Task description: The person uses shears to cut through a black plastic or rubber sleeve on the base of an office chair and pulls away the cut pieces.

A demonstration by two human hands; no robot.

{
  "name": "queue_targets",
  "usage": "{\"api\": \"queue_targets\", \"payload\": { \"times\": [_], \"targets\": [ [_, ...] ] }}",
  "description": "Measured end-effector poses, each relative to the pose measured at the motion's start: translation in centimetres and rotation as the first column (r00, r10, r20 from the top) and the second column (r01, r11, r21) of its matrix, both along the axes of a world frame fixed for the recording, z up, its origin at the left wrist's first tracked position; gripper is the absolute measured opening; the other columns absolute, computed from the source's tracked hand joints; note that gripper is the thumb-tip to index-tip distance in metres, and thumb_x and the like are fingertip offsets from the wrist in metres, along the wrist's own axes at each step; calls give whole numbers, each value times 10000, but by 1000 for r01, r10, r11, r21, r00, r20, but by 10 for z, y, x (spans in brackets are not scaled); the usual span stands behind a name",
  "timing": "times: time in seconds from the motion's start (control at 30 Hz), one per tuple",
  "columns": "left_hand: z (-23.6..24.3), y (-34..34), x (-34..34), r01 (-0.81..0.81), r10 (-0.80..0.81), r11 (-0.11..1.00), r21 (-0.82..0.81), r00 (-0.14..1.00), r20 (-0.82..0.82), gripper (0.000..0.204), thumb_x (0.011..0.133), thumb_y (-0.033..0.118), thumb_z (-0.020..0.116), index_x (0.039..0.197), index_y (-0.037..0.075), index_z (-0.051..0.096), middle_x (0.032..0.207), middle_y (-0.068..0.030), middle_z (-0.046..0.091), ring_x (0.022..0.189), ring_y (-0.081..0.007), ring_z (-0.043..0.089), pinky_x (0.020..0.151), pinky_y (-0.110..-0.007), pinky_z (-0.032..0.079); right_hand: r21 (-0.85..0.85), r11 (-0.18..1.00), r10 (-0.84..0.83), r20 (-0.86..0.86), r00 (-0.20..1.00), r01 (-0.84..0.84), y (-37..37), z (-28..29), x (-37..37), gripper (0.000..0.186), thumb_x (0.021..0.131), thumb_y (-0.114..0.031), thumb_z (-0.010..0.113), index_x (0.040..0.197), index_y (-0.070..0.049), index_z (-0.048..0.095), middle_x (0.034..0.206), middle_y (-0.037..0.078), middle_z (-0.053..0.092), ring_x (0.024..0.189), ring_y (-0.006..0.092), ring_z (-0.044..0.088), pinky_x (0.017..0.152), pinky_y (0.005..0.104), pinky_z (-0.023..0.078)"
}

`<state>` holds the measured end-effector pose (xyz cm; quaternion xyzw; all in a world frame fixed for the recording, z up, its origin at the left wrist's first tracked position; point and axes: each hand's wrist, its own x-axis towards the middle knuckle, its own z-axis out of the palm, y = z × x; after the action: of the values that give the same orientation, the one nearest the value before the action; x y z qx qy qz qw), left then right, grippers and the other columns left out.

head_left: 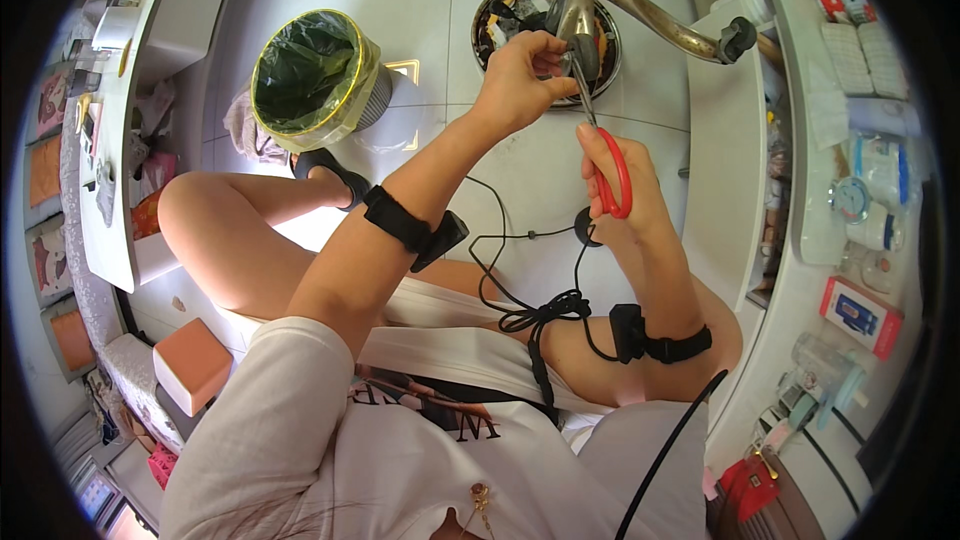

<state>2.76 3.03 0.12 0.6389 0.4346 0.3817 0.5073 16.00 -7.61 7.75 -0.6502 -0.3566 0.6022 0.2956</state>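
An upturned-looking metal star base with several legs (640,12), like that of an office chair, stands at the top. At the end of its near leg is a dark caster wheel (586,58). My left hand (522,85) is closed, its fingers bent against the left side of this caster. My right hand (628,185) grips red-handled scissors (613,180). Their metal blades point away from me and reach the caster beside my left fingertips. Whether the blades touch anything there is hard to see.
Beneath the near leg lies a round dark-rimmed container (480,28) with dark scraps in it. A lined waste bin (372,90) stands left of my left hand. A black cable bundle (548,312) hangs over my lap. Cabinets flank both sides; an orange-topped box (192,365) sits left.
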Motion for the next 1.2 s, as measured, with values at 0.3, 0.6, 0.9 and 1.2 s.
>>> {"api": "queue_targets", "payload": {
  "times": [0.3, 0.6, 0.9, 1.2],
  "targets": [
    [5, -2, 0, -1, 1, 1000, 13, 1000, -12, 503, 636, 77, 786, 1060, -24, 535, 899, -69, 583, 820, -144, 564, 758, -269, 484, 45, 998, -35, 1, 999, 35, 1, -5, -2, 562, 799, -525, 590, 585, -16, 483, 487, 25, 431, 324, 94, 410, 317, 213, 334],
    [2, -5, 4, -46, 45, 999, 6, 996, 76, 431, 594, 73, 795, 953, -26, 576, 912, -92, 566, 779, -175, 588, 725, -286, 496, 110, 988, -108, -6, 994, 108, 5, 6, -8, 531, 804, -499, 599, 594, -23, 495, 484, 21, 429, 328, 82, 399, 318, 209, 319],
    [21, -16, 0, -102, 100, 994, 26, 992, 77, 498, 651, 86, 780, 1065, 23, 510, 896, -79, 580, 828, -160, 569, 765, -285, 481, 200, 968, -145, -35, 989, 149, 4, 1, 1, 453, 835, -436, 589, 650, -29, 519, 499, 9, 448, 341, 75, 405, 350, 200, 320],
    [30, -12, -5, -35, 61, 932, 360, 996, -61, 322, 680, 79, 724, 963, 12, 585, 885, -80, 595, 813, -180, 596, 739, -294, 461, 390, 873, -311, -12, 950, 291, 14, -5, 4, 312, 830, -318, 629, 852, -11, 579, 745, 28, 581, 592, 65, 503, 542, 189, 397]
  ]
}}
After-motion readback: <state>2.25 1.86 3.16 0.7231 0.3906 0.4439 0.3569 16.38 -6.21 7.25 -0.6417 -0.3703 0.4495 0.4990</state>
